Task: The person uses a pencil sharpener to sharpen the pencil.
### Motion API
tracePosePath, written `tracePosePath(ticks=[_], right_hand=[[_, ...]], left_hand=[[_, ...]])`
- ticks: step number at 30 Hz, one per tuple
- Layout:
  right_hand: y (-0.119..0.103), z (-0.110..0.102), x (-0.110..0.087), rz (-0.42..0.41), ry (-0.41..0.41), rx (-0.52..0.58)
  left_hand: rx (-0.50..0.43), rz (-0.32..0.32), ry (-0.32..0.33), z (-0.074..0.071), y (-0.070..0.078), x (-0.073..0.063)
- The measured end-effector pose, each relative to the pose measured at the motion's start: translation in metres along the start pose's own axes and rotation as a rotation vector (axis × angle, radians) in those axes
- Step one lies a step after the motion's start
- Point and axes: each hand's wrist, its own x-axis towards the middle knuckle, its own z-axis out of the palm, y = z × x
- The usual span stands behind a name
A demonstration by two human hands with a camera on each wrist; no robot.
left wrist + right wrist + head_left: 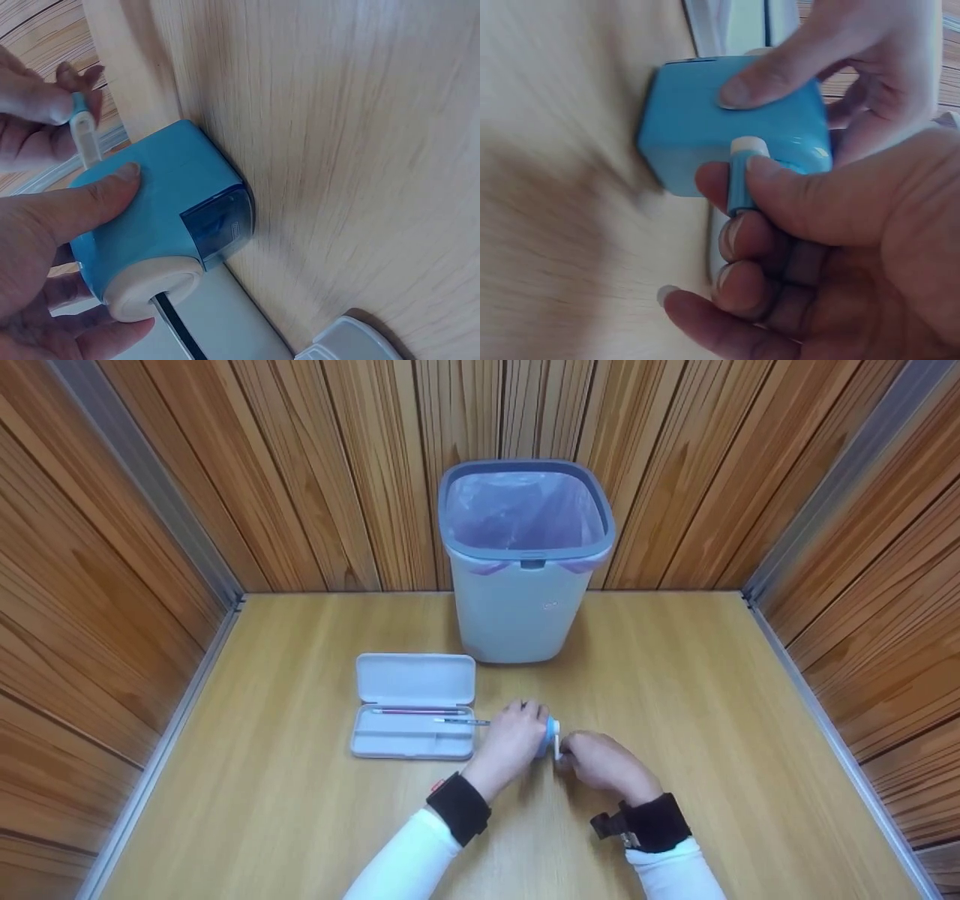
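Observation:
My left hand [511,741] grips a blue hand-crank pencil sharpener [169,187], its thumb lying along the body. A dark pencil [180,328] is inserted in the sharpener's pale round front; in the head view its other end reaches over the pencil case. On the opposite side, my right hand [606,763] pinches the small blue knob [740,182] of the white crank [86,140] between thumb and fingers. The sharpener's dark translucent shavings drawer [223,227] faces the left wrist camera. The pencil's tip is hidden inside the sharpener.
Left of the hands lies an open grey pencil case [416,679] holding a purplish pencil [420,711] along its hinge side. Behind stands a pale waste bin [517,611] with a grey rim and a bag inside. Wood-panelled walls [292,472] enclose the wooden table [285,802] on three sides.

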Motion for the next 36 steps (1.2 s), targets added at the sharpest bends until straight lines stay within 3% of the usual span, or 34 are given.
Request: tracePosePath(ticks=[4, 12, 27, 36], right_hand=[[-0.002, -0.008, -0.002, -0.032, 0.033, 0.010], [-0.001, -0.020, -0.003, -0.042, 0.089, 0.072], [0.002, -0.023, 0.009, -0.055, 0.253, 0.019], [0.010, -0.017, 0.027, -0.048, 0.382, -0.015]], left_hand=[[0.020, 0.004, 0.034, 0.001, 0.000, 0.000], [-0.010, -0.003, -0.002, 0.000, 0.001, 0.000], [-0.056, -0.006, -0.032, -0.001, -0.003, 0.000], [-0.026, 0.010, 0.006, 0.002, -0.001, 0.001]])
